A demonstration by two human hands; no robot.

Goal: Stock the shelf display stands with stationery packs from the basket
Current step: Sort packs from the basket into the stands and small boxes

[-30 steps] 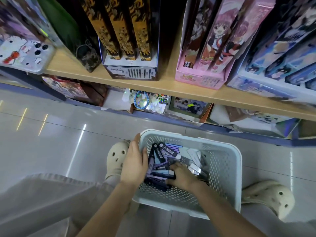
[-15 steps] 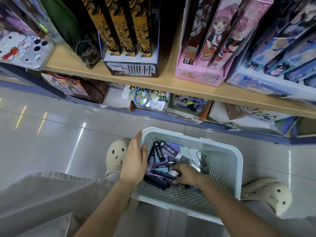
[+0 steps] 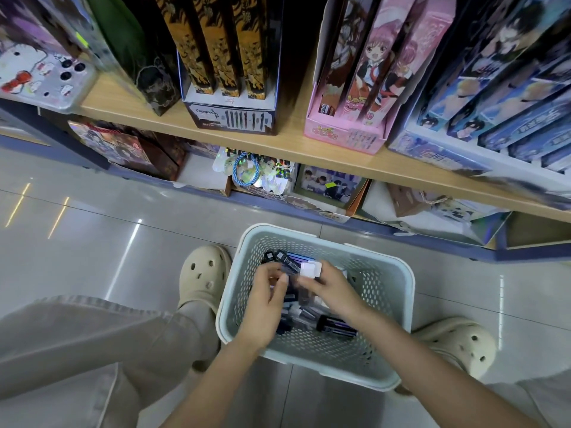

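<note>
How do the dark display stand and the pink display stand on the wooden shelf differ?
The dark stand is navy-black and holds orange-and-black packs; the pink stand holds pink cartoon-girl packs. The dark stand sits left of the pink stand, with a gap between. Both stand on the wooden shelf.

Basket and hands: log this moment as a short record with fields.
basket: pale, perforated, on the tiled floor between the person's shoes
left hand: grips the bundle of stationery packs over the basket
right hand: grips the same bundle at its white end
loose pack: dark, lying low in the basket
shelf: wooden, holding display stands of boxed goods
progress: no pack at the shelf yet
</note>
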